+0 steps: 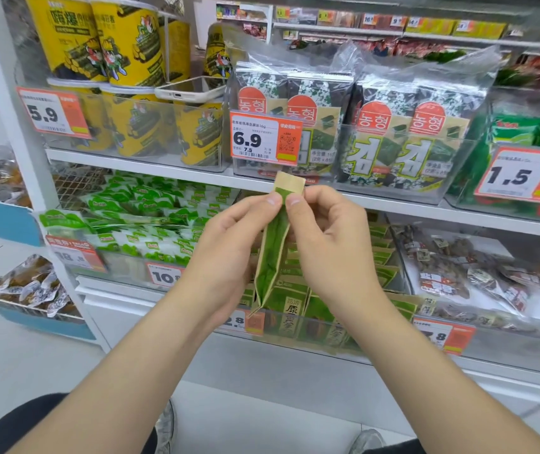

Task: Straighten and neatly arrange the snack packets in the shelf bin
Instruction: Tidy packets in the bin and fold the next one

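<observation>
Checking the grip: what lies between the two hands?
The head view shows one green and tan snack packet between the left hand and right hand, pinched near its top by both.

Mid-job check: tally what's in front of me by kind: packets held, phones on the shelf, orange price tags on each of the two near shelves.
Held green packet: 1
White phone: 1
Orange upper-shelf price tags: 3
Orange lower-shelf price tags: 4
Total: 9

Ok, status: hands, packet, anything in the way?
Left hand and right hand both pinch the green packet at its top. Packet upright, out of the bin. Nothing seen in the way.
</observation>
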A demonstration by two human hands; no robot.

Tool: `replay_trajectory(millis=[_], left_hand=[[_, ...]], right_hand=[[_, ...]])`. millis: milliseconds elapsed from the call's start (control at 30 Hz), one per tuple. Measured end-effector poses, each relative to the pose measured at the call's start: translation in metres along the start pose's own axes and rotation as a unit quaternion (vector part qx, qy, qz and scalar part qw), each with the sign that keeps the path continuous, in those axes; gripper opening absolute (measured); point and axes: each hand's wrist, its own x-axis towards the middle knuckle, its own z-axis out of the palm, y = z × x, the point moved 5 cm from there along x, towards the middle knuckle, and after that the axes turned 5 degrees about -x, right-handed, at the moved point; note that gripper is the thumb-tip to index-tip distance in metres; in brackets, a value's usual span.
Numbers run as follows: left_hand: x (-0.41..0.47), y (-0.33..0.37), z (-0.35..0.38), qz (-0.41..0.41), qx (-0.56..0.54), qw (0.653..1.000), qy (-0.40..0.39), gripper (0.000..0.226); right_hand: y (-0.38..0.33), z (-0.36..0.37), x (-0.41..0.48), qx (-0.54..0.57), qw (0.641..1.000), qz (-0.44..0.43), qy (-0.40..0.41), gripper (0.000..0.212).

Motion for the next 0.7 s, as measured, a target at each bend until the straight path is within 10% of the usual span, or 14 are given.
replay_trajectory(millis=[200,467,700], left_hand=[[0.005,0.0,-0.004,-0.006,-0.045,0.999,0.028,0.018],[0.011,0.005,-0.013,-0.002,-0.119,0.988,0.101,0.031],[0.004,0.003,-0.005,-0.015,-0.05,0.999,-0.003,0.025]], right_hand=[[-0.001,-0.001,0.002,-0.024,0.999,-0.033,0.0,0.011],[0.011,0.003,-0.004,-0.107,0.965,0.115,-0.21,0.034],[0.005,-0.005,0.001,-0.07,0.987,0.063,-0.127,0.034]])
